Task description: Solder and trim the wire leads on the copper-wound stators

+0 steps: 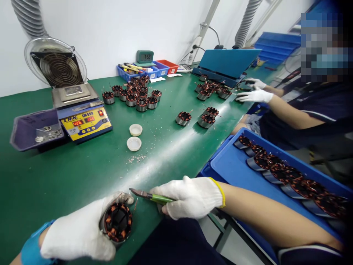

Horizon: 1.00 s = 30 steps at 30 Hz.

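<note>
Wrapped around a motor stator (118, 223), a metal ring with copper windings and a black core, is my gloved left hand (79, 228). Thin wire leads stick up from the stator's right side. My gloved right hand (190, 198) is closed on green-handled cutting pliers (154, 197). Their dark jaws point left, close to the wire ends and my left fingertips. Whether the jaws touch a wire I cannot tell. Two small white round dishes (134, 144) sit on the green table (91, 173) beyond, with tiny metal clippings scattered beside them.
Several stators (142, 99) cluster at the back, with more near a co-worker's gloved hands (255, 95). A yellow-fronted solder pot (85, 121) and a purple tray (38, 127) stand at left. At right, a blue bin (228, 165) holds a row of stators.
</note>
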{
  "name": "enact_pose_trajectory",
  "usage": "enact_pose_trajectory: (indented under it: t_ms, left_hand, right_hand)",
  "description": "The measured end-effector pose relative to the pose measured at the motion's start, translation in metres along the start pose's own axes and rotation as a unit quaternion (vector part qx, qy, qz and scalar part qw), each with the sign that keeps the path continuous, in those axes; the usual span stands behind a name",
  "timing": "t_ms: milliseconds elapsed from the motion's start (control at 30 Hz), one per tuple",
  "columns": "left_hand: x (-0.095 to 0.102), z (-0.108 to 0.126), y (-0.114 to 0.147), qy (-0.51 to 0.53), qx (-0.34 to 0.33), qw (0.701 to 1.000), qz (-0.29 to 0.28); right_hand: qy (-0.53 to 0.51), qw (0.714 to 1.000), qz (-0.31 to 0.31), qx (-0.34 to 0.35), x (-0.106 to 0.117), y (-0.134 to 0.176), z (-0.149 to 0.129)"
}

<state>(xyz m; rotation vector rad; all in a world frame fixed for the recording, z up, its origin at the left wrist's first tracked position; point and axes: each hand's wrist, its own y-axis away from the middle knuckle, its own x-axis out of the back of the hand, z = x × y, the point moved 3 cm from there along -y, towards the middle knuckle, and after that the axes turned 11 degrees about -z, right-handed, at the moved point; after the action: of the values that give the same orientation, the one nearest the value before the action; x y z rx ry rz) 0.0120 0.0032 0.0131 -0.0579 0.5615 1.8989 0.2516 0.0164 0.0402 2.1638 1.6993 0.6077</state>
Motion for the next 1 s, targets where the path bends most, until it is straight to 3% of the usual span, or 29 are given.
enact_pose_trajectory:
  t_ms: [533, 800, 1000]
  left_hand:
    - [-0.0015, 0.0007, 0.0007, 0.002, 0.0, 1.0, -0.006]
    - [-0.0033, 0.0043, -0.0005, 0.005, 0.003, 1.0, -0.001]
    - [-0.0062, 0.0071, -0.0028, -0.004, 0.017, 1.0, 0.003]
  right_hand:
    - [0.036, 0.999, 0.005, -0.028, -0.0019, -0.0009, -0.0012]
    - [0.111, 0.989, 0.041, -0.089, -0.0026, -0.0017, -0.0072]
    - [0.061, 0.995, 0.051, -0.06, -0.0036, -0.0002, -0.0056]
